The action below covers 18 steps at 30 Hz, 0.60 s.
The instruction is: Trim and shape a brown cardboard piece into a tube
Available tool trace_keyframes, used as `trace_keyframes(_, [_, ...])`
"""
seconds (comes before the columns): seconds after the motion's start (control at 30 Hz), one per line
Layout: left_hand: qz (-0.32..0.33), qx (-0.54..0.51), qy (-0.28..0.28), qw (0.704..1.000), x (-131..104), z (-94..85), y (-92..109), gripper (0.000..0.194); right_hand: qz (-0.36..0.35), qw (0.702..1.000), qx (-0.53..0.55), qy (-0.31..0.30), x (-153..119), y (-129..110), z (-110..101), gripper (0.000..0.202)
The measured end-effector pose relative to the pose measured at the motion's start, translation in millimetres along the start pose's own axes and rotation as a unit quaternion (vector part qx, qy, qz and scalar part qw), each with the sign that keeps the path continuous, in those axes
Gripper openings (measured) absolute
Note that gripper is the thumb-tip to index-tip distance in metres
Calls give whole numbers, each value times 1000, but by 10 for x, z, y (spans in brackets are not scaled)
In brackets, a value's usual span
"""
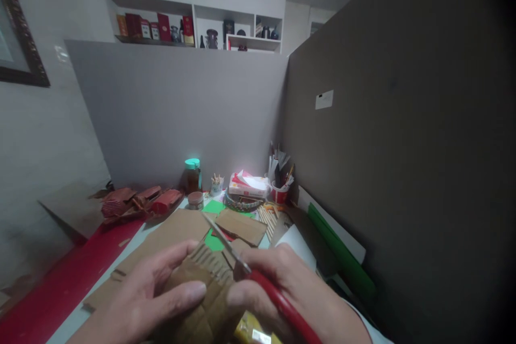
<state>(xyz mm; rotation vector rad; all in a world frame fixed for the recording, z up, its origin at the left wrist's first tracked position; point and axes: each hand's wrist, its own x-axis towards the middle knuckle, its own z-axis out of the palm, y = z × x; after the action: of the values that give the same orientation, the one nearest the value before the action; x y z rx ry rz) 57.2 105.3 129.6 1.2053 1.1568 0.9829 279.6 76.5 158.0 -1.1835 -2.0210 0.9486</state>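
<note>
We are holding a small piece of corrugated cardboard (203,293) in our left hand (155,295), thumb lying across its face and fingers curled behind it, while our right hand (282,293) is gripping the red-handled scissors (245,271), their blades pointing up and away from us just past the cardboard's top edge. That top edge is already looking fringed: several short parallel slits are showing between our two thumbs, so we are judging the cutting as well under way, though the lower part of the piece is showing no cuts. Whether the blades are biting the cardboard right now we cannot tell. Beyond our hands larger cardboard sheets (177,231) and green paper (213,207) are lying on the tabletop (80,314), and farther off a teal-lidded jar (193,174) and a red cup of pens (280,188) are standing.
</note>
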Motion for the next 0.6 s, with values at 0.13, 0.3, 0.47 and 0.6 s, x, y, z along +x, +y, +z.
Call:
trace_keyframes(0.13, [-37,-51,66,996,-34,-11,103,50,1,996,-65,63,54,122,-124,41])
trace_keyframes(0.3, [18,-158,14,987,-74,6,321,17,8,959,-275,72,190,420,-124,6])
trace_keyframes(0.47, [17,-191,37,981,-4,-100,332,17,35,938,-342,44,287,780,-44,23])
trace_keyframes(0.6, [33,-181,5,983,42,-165,285,18,72,922,-381,20,350,1041,-14,28])
